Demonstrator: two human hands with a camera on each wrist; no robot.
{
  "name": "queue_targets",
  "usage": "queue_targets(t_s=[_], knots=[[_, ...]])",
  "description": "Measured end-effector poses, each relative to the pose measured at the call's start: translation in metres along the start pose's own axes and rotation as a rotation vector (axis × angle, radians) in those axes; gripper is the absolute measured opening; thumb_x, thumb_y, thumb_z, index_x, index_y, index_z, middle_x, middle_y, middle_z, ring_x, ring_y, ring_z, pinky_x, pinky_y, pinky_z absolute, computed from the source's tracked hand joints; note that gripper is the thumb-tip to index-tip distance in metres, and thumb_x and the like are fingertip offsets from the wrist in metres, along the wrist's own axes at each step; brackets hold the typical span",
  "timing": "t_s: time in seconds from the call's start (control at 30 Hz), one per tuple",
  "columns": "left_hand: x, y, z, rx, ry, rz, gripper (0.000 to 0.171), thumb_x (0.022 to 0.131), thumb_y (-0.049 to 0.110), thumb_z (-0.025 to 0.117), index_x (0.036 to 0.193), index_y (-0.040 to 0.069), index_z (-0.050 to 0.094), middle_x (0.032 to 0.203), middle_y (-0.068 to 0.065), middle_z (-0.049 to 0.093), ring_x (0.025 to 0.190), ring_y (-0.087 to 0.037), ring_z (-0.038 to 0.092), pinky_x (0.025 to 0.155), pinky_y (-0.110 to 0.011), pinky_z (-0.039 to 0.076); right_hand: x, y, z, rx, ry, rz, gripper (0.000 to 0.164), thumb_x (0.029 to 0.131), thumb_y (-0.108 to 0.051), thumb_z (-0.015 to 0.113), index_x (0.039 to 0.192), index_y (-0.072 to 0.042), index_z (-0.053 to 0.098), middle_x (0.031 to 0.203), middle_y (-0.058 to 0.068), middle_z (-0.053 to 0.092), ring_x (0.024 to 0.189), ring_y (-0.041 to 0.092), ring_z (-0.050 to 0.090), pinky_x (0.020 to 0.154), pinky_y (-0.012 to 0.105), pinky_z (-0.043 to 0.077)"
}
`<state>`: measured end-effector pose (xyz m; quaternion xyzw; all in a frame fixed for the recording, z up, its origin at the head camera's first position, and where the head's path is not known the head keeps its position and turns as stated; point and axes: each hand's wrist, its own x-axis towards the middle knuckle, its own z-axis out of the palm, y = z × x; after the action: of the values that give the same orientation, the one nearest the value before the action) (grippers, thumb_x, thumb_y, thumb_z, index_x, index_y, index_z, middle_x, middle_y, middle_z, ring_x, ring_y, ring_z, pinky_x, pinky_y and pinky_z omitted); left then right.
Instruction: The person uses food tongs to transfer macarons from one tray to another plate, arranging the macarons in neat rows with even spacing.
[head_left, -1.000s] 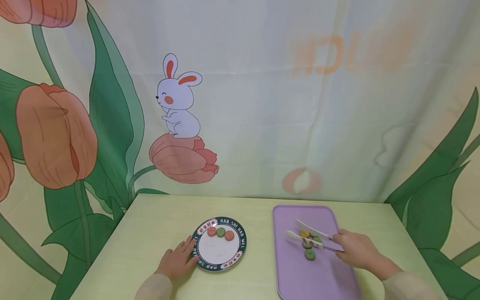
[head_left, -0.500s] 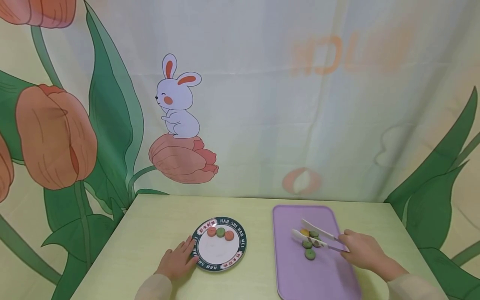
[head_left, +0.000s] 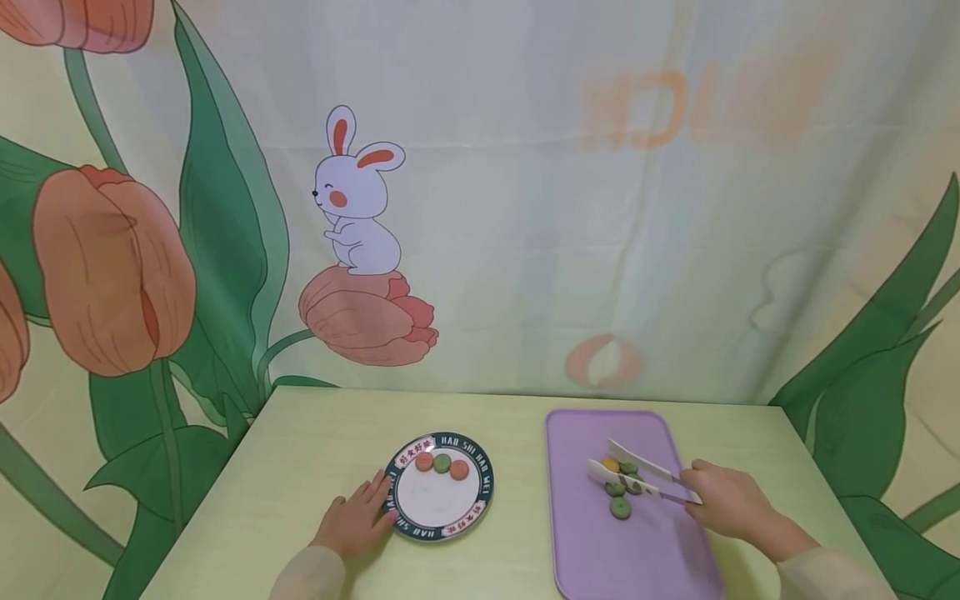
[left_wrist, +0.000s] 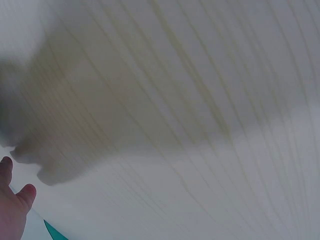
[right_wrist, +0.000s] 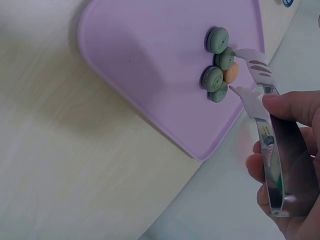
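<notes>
My right hand (head_left: pixel 723 498) grips a pair of tongs (right_wrist: pixel 295 165) with metal handles and white tips, one of them slotted. The tips stand spread over a small cluster of macarons on the purple tray (head_left: pixel 630 558): several green macarons (right_wrist: pixel 218 40) and an orange macaron (right_wrist: pixel 230 72). In the right wrist view, the orange one lies between the tip ends. My left hand (head_left: pixel 354 521) rests with extended fingers at the left rim of a round plate (head_left: pixel 437 504). Near the plate's far side sit a green macaron (head_left: pixel 442 463) and two pink macarons (head_left: pixel 459 470).
Plate and tray share a pale wood-grain table (head_left: pixel 517 500), with the tray to the right. Behind the table's far edge hangs a curtain (head_left: pixel 495 250) printed with tulips and a rabbit. The left wrist view shows mostly the tabletop and a shadow.
My right hand has drawn the tongs slightly to the right over the macarons, mostly in the earlier half second. The left hand and plate have stayed in place.
</notes>
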<state>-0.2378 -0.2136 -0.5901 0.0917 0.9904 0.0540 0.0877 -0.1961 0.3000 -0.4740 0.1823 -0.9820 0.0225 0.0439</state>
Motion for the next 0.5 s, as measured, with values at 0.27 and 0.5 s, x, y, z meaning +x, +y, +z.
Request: queue_targets(t_s=[0.27, 0.5], knots=[[-0.0003, 0.0005, -0.0013, 0.002, 0.004, 0.010, 0.065, 0.088, 0.053, 0.036, 0.138, 0.011, 0.031, 0.145, -0.006, 0.026, 0.128, -0.032, 0.033, 0.097, -0.061, 0.028, 0.0047, -0.0028, 0.0001, 0.026, -0.006, 0.011, 0.014, 0.065, -0.016, 0.068, 0.073, -0.013, 0.057, 0.065, -0.006, 0.046, 0.051, 0.008, 0.038, 0.041, 0.024, 0.031], [0.0001, -0.0005, -0.0002, -0.003, 0.010, 0.012, 0.066, 0.088, 0.054, 0.035, 0.138, 0.011, 0.031, 0.145, -0.006, 0.027, 0.128, -0.032, 0.033, 0.097, -0.061, 0.028, 0.0070, -0.0061, 0.0037, 0.047, -0.046, 0.023, 0.011, 0.067, -0.015, 0.065, 0.071, -0.011, 0.055, 0.064, -0.005, 0.045, 0.051, 0.010, 0.039, 0.041, 0.025, 0.031]])
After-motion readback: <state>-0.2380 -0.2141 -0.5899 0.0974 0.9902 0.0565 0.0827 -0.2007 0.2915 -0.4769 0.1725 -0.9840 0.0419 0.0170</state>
